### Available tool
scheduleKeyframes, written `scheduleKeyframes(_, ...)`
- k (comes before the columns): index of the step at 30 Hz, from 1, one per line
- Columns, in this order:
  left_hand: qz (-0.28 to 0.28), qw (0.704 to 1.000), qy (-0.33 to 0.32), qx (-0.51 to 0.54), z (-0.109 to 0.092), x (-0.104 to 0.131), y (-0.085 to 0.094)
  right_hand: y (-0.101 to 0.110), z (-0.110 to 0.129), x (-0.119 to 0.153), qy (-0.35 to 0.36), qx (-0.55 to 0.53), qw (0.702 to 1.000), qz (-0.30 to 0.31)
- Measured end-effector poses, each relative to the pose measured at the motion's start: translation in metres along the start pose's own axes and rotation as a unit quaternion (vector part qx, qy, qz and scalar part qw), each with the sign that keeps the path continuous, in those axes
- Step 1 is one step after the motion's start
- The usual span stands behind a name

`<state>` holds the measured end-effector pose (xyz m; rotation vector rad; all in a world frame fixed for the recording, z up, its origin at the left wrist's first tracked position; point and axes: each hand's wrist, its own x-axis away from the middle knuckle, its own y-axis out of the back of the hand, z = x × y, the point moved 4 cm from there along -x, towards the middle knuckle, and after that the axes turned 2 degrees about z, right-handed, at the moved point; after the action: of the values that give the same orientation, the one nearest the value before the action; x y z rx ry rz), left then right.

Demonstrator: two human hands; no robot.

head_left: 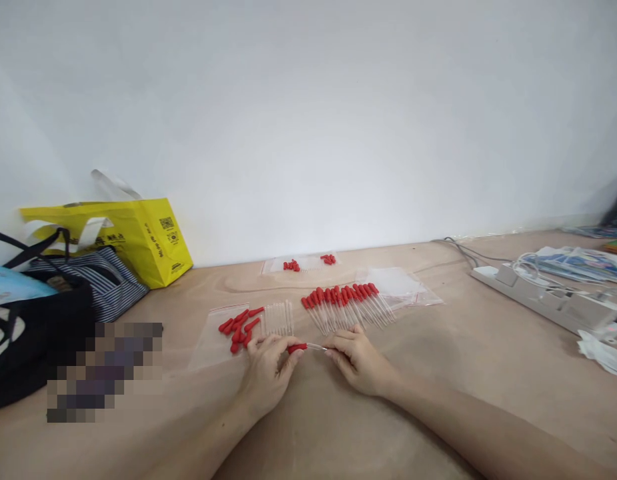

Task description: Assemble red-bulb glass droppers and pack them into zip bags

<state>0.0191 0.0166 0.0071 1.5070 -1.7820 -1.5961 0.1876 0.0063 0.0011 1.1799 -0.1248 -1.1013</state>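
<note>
red bulb (297, 348): left hand (268, 370) | clear tube (316, 347): right hand (361, 363) | end to end, near-level

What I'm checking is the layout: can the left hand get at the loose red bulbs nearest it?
Probably yes: the bulbs lie beside the left hand, unobstructed, though it holds another bulb.

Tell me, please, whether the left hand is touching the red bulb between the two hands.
Touching. The head view shows the left hand pinching the red bulb between its thumb and fingers, with a clear tube extending toward the right hand.
</note>
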Motion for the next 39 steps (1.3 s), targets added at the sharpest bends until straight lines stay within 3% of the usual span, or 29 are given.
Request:
scheduleKeyframes(11, 0.011, 0.998, 0.023, 0.049, 0.0014, -0.0017, -0.0047, -0.0042, -0.0015, 0.0004, 0.023, 0.063, 0.998, -0.009)
scheduleKeyframes(18, 0.006, 0.998, 0.023, 0.061, 0.0018, 0.0000, -0.0068, -0.0065, -0.0016, -0.0008, 0.073, 0.103, 0.992, -0.016)
scheduleKeyframes(39, -0.003, 0.998, -0.046, 0.034, -0.0063, 0.0004, -0.0072, -0.0060, -0.0017, -0.0042, 0.134, 0.044, 0.988, -0.054)
